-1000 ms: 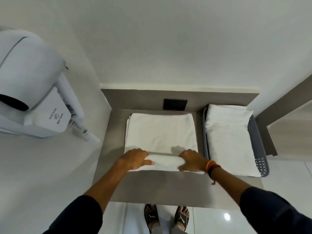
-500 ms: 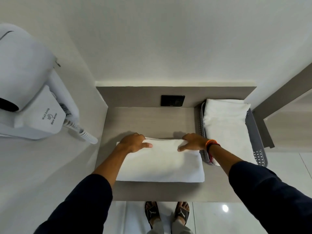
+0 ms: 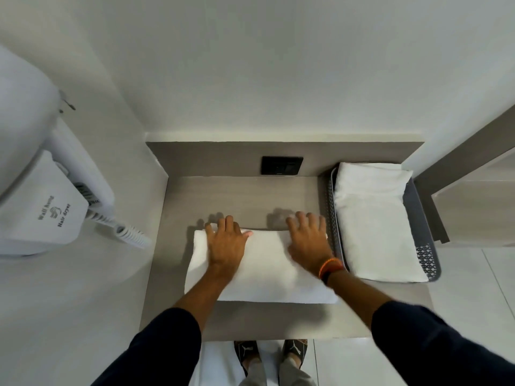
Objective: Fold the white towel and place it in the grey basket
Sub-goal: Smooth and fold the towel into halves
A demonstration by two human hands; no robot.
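- On the grey desk (image 3: pixel 250 196), in a white-walled nook: the white towel (image 3: pixel 267 271) lies as a flat folded rectangle near the front edge, just left of the grey basket (image 3: pixel 419 207).
- Change over the last second: the towel was a larger spread sheet with its near edge being lifted; half a second back it was already doubled over; now it sits as the same compact block.
- Left hand (image 3: pixel 226 242) is palm-down on the towel's far left part, fingers spread, thumb pointing inward. Not pinching anything.
- Right hand (image 3: pixel 308 240) is palm-down on the far right part, fingers spread; slightly blurred, so likely smoothing. No grip closed on the cloth.
- Both hands were at the far edge with fingers more gathered; they have since flattened out.
- Reading: this fold looks finished and is being pressed flat. Either one more fold or the lift comes next.
- Basket already holds another folded white towel (image 3: pixel 376 221), filling most of it; the new one would probably go on top.
- Wall-hung hair dryer (image 3: pixel 50 207) at left, black socket plate (image 3: pixel 282 165) on the back panel; neither in the way.
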